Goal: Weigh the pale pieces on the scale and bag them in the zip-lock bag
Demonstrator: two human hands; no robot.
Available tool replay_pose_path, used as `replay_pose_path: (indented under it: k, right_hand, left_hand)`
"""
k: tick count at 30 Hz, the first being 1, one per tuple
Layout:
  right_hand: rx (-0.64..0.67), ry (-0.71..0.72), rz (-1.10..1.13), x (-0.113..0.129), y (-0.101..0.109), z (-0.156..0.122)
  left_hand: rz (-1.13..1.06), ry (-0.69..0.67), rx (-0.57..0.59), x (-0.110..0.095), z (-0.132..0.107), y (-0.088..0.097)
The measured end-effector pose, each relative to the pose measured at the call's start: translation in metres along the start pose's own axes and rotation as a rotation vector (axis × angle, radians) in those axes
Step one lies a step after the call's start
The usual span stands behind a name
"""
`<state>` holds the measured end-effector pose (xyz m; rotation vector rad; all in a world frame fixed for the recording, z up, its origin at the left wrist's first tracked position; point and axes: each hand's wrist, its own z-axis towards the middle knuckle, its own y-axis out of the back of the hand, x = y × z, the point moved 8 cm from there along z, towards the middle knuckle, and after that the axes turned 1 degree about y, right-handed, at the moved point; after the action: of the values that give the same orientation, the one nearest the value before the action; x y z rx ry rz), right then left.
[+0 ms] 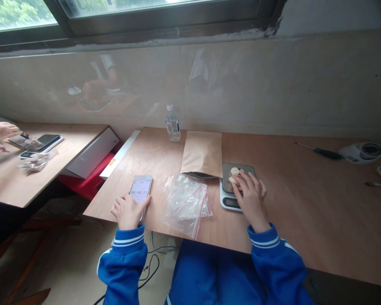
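Note:
My left hand (128, 210) rests at the near end of a white phone (140, 189) that lies flat on the wooden table and shows a timer; its fingers curl around the phone's edge. My right hand (249, 192) lies over a small grey kitchen scale (228, 199), fingertips touching pale round slices (234, 173) on its platform. Between the hands lie clear zip bags (187, 203) with red seals. A brown paper pouch (202, 153) lies flat behind them, touching the scale's left side.
A small plastic bottle (173, 123) stands at the back by the wall. A green-handled screwdriver (324, 152) and a white device (363, 152) lie far right. On the left table (25, 182) another person's hand (0, 131) works beside a phone (46, 141) and bags.

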<state>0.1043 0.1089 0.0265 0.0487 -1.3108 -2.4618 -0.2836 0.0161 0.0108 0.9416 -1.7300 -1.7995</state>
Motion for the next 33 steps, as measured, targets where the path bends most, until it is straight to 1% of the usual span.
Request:
replay_pose_path:
  k: [6, 9, 13, 15, 18, 20, 21, 23, 26, 27, 28, 30, 31, 33]
  right_hand:
    - [-0.018, 0.022, 0.109, 0.000, -0.004, 0.004]
    - [-0.017, -0.040, 0.205, -0.006, 0.002, 0.003]
    - [-0.069, -0.184, 0.285, -0.029, 0.015, -0.004]
    - [-0.089, -0.236, 0.299, -0.041, 0.017, -0.010]
    - [-0.057, -0.251, 0.317, -0.051, 0.012, -0.018]
    - [-0.013, -0.257, 0.325, -0.053, 0.005, -0.022]
    - [0.009, -0.264, 0.326, -0.053, 0.002, -0.022]
    - [0.034, -0.288, 0.316, -0.054, -0.002, -0.022]
    - [0.035, -0.299, 0.307, -0.055, -0.004, -0.018]
    - [0.036, -0.296, 0.318, -0.055, -0.005, -0.016]
    - [0.042, -0.293, 0.337, -0.056, -0.007, -0.013]
    - [0.066, -0.298, 0.386, -0.058, -0.011, -0.010]
    - [0.075, -0.306, 0.405, -0.059, -0.013, -0.010]
    - [0.082, -0.315, 0.423, -0.062, -0.015, -0.009]
  left_hand:
    - [0.019, -0.006, 0.027, 0.015, -0.013, -0.003]
    - [0.026, -0.020, 0.024, 0.019, -0.014, -0.003]
    - [0.029, -0.032, 0.037, 0.022, -0.001, -0.003]
    - [0.026, -0.020, 0.036, 0.026, 0.009, -0.001]
    - [0.031, 0.003, 0.046, 0.029, 0.020, -0.001]
    - [0.024, 0.001, 0.045, 0.025, 0.021, 0.001]
    - [0.008, -0.007, 0.027, 0.021, 0.019, 0.003]
    - [-0.059, -0.024, -0.059, 0.009, 0.009, 0.013]
    - [-0.230, -0.046, -0.229, -0.016, -0.019, 0.032]
    - [-0.303, -0.093, -0.268, -0.028, -0.031, 0.037]
    - [-0.386, -0.168, -0.298, -0.043, -0.043, 0.041]
    - [-0.545, -0.348, -0.328, -0.073, -0.069, 0.046]
    - [-0.603, -0.440, -0.315, -0.089, -0.082, 0.044]
    - [-0.651, -0.612, -0.229, -0.118, -0.103, 0.034]
